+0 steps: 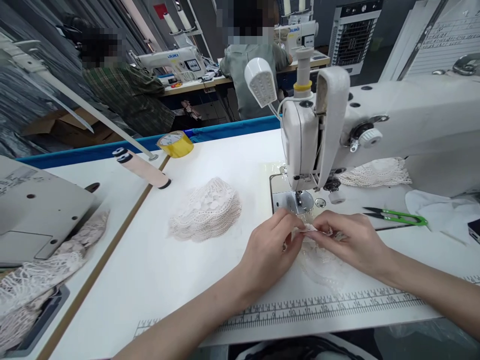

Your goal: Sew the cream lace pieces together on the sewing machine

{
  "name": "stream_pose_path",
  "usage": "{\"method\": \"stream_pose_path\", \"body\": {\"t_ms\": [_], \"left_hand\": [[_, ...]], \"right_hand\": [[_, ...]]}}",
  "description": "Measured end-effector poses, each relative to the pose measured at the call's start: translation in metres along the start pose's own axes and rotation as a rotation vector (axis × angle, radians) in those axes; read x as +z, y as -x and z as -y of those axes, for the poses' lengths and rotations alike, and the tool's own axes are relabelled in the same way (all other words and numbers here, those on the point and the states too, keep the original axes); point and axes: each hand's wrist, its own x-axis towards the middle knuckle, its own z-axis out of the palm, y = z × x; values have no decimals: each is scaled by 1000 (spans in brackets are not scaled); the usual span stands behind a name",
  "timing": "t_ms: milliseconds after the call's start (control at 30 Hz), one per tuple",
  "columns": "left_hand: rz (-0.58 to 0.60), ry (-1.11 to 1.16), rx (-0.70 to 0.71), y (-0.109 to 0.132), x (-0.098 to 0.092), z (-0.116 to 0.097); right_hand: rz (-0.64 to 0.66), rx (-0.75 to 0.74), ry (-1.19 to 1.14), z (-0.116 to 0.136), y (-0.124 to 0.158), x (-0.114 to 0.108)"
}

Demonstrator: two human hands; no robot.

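Hands (268, 250) (356, 245) pinch lace (322, 262) (sheer, openwork).

My feed shows bright, soft light on the table (150, 280), dimmer curtains (41, 25) at ten o'clock, a pixelated head (247, 20) at twelve.

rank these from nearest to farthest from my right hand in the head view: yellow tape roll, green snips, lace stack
From the right hand:
1. Green snips: to its right, slightly beyond
2. Lace stack: leftward, past the left hand
3. Yellow tape roll: farther left, beyond the stack
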Motion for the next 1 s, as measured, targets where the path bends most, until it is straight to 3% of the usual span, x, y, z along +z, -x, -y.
{"method": "stream_pose_path", "body": {"t_ms": [200, 300, 533, 733, 1000], "left_hand": [[-51, 245, -165, -1, -6, -7], [-36, 261, -204, -3, -9, -7], [-35, -13, 73, 0, -6, 3], [-120, -52, 130, 0, -5, 4], [-106, -175, 244, -1, -6, 4]], "right_hand": [[13, -17, 12, -4, 1, 1], [5, -31, 50, -6, 3, 1], [40, -51, 93, -6, 4, 0], [39, -120, 105, -5, 4, -1], [52, -126, 127, -3, 4, -2]]}}
